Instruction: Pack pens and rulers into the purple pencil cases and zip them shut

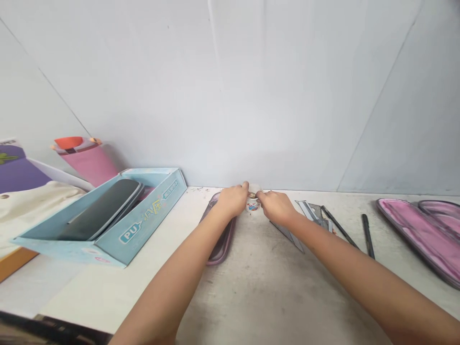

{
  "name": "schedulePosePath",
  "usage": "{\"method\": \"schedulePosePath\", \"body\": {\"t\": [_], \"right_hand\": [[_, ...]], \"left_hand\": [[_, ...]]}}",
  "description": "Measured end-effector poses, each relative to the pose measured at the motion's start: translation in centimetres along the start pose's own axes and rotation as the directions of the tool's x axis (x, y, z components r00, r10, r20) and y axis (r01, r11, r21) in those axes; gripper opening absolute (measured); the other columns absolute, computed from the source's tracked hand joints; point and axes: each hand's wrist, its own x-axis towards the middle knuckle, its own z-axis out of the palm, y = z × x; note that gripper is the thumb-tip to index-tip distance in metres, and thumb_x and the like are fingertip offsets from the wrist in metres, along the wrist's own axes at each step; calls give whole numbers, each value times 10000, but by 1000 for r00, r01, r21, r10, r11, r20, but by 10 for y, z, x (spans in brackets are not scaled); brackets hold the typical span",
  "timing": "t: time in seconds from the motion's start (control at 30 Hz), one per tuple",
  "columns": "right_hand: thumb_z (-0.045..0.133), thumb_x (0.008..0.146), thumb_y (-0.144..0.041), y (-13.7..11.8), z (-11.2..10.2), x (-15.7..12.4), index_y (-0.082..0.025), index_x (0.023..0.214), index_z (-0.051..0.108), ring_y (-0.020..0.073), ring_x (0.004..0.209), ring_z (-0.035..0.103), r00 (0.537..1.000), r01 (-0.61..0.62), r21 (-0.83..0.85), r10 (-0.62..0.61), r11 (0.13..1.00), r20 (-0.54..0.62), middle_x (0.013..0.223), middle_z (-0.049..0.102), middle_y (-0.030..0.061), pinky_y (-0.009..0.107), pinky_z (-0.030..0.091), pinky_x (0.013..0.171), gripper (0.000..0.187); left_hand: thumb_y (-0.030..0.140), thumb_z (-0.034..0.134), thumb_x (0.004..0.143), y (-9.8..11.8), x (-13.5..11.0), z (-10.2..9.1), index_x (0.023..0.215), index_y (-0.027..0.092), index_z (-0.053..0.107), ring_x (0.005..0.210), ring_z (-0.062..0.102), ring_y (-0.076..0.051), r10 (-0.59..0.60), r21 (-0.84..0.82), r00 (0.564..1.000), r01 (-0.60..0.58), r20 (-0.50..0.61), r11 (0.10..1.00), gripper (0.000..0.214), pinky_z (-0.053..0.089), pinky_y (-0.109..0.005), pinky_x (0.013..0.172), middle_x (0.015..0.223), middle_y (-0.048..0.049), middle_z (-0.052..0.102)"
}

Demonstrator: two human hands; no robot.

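Out over the back of the table, my left hand (235,199) and my right hand (276,206) are close together, fingers closed. Between them is a small whitish, partly see-through item with a colourful print (253,206); its exact kind is too small to make out. Each hand pinches one side of it. Under my left forearm lies a dark purple zip case (225,244), partly hidden. Just right of my right hand are a clear triangle ruler (287,235) and other grey flat drawing tools (312,213), partly covered by my forearm.
A light blue box (143,230) holding a dark grey case (108,208) stands at the left, beside a pink pouch (88,160) and a cream cloth (39,206). Rightward lie a black pencil (339,226), a black pen (367,237) and an open pink-lined case (413,230). A wall rises behind.
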Motion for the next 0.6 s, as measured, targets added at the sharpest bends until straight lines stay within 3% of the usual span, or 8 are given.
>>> {"method": "schedulePosePath", "body": {"t": [0.1,0.2,0.27,0.33,0.43,0.53,0.6], "right_hand": [[345,827,-138,-1,0,-1,-176,1102,491,214,861,614,1000,2,-6,-2,1000,-3,947,656,114,283,403,670,313],[365,808,-122,-1,0,-2,-186,1074,495,206,879,608,1000,11,-8,-11,1000,-12,952,655,105,271,395,663,303],[367,806,-129,-1,-1,-2,-188,1061,496,212,866,611,1000,10,-9,-10,1000,-20,940,656,99,272,391,642,292],[353,820,-152,2,-4,-1,-189,1056,494,220,844,616,999,-3,-9,3,1000,-38,928,656,95,276,387,619,276],[317,854,-196,12,-10,3,-200,1055,488,229,835,617,993,-55,-6,54,998,-103,932,656,88,281,384,604,264],[297,876,-231,23,-14,9,-199,1082,472,237,844,613,978,-140,-15,136,990,-157,946,652,101,290,390,617,272],[309,877,-232,28,-12,12,-189,1104,460,241,868,609,974,-179,-15,175,984,-143,968,646,120,294,396,638,276]], "left_hand": [[246,370,841,1,-4,0,968,177,453,917,598,-310,0,86,998,5,-63,996,167,385,-419,827,951,-188,615],[225,350,841,1,-7,-1,980,175,467,873,606,-290,24,222,1000,-27,13,975,188,410,-388,776,923,-169,624],[220,357,840,0,-7,-2,1008,181,466,842,607,-265,24,224,1000,-25,7,974,205,419,-366,754,907,-141,627],[244,340,857,-3,-6,-3,1040,188,456,814,599,-235,-10,105,995,21,-99,994,223,427,-345,732,889,-109,621],[290,336,875,-8,-5,-2,1030,205,467,687,568,-166,-127,-248,970,73,-206,966,220,442,-287,655,748,-33,571],[278,351,871,-6,-10,1,1005,211,479,570,507,-105,-183,-600,975,71,-128,797,197,437,-217,543,667,17,480],[247,353,869,0,-16,2,999,202,480,567,494,-89,-171,-727,983,74,-61,683,188,433,-191,507,679,17,463]]}}
